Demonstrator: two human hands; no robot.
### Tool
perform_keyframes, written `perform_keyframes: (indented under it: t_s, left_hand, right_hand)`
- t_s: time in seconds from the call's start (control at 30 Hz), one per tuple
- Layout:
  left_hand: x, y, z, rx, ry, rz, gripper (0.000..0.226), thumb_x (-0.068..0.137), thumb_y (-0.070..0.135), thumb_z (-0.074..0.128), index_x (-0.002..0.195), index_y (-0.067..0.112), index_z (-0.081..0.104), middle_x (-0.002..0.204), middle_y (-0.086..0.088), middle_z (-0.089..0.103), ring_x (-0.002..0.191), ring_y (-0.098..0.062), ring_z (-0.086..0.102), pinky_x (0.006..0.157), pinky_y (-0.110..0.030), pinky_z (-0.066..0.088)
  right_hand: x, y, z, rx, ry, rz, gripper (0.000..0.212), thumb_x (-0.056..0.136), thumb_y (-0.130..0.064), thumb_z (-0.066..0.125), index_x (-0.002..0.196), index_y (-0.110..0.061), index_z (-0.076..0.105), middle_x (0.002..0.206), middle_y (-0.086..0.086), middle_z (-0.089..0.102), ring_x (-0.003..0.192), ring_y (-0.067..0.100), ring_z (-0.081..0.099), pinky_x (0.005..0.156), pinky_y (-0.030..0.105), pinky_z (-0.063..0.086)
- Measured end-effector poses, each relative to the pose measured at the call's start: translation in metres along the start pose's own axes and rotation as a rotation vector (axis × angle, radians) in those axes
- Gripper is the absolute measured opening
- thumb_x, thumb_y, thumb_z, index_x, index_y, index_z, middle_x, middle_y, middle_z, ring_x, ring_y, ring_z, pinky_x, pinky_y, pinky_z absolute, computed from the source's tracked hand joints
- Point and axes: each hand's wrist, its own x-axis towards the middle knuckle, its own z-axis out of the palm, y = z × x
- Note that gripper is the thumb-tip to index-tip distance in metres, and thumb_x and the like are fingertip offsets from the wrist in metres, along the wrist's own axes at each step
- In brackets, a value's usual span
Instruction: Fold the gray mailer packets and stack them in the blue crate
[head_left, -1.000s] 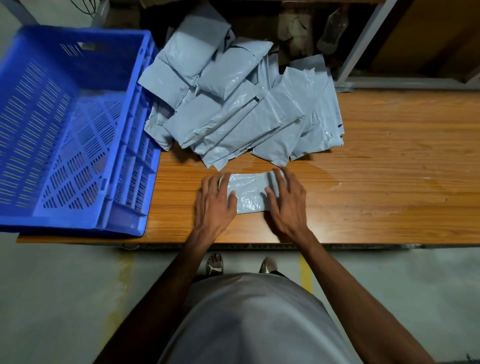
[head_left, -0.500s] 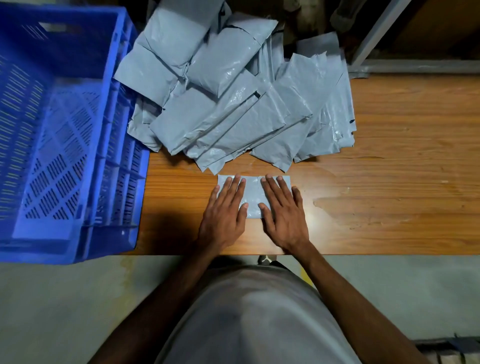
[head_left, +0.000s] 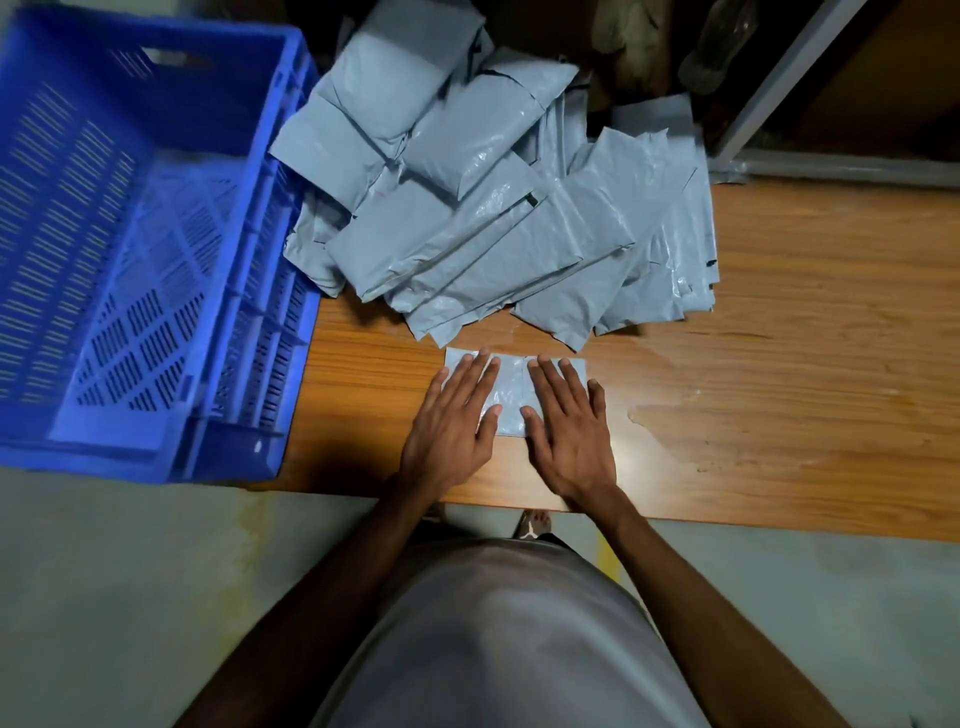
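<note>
Near the middle of the frame, a folded gray mailer packet (head_left: 511, 392) is lying flat on the wooden table (head_left: 779, 415), close to its near edge. The left hand (head_left: 452, 431) is pressing on the packet's left part and the right hand (head_left: 569, 434) on its right part, both palms down with fingers straight and slightly spread, gripping nothing. Just above them, a loose pile of gray mailer packets (head_left: 493, 208) is sprawling across the upper middle of the frame, its left edge touching the blue crate (head_left: 249, 457). The slotted crate is filling the upper left, overhanging the table's near edge. At the bottom, the person's gray shirt (head_left: 498, 639) is showing above a greenish floor (head_left: 130, 597).
</note>
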Motion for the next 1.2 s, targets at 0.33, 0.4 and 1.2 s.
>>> perform_keyframes:
  t_s: [0.33, 0.4, 1.2]
  left_hand:
    - [0.021, 0.011, -0.044, 0.148, -0.189, -0.046, 0.079, 0.101, 0.051, 0.048, 0.166, 0.026, 0.010, 0.170, 0.001, 0.024, 0.156, -0.021, 0.020, 0.129, -0.050, 0.007]
    - [0.027, 0.014, -0.052, 0.171, -0.225, -0.048, 0.082, 0.098, 0.049, 0.056, 0.166, 0.026, 0.016, 0.165, -0.002, 0.031, 0.155, -0.022, 0.020, 0.128, -0.054, 0.001]
    - [0.015, -0.005, -0.266, 0.143, 0.057, -0.218, 0.025, 0.086, 0.032, 0.072, 0.110, 0.029, 0.068, 0.107, 0.001, 0.073, 0.107, -0.024, 0.066, 0.075, -0.035, 0.047]
  right_hand:
    - [0.015, 0.007, -0.035, 0.050, -0.156, -0.027, 0.080, 0.098, -0.049, 0.037, 0.168, -0.018, 0.012, 0.175, 0.005, 0.013, 0.161, 0.025, 0.009, 0.126, 0.053, 0.014]
    - [0.026, 0.003, -0.046, 0.005, -0.229, -0.022, 0.089, 0.091, -0.052, 0.043, 0.167, -0.015, 0.016, 0.173, 0.011, 0.018, 0.161, 0.030, 0.009, 0.126, 0.054, 0.015]
    - [0.133, -0.137, -0.187, 0.261, 0.018, -0.608, 0.025, 0.088, -0.008, 0.073, 0.113, -0.010, 0.075, 0.106, 0.008, 0.069, 0.097, 0.025, 0.064, 0.079, 0.029, 0.045]
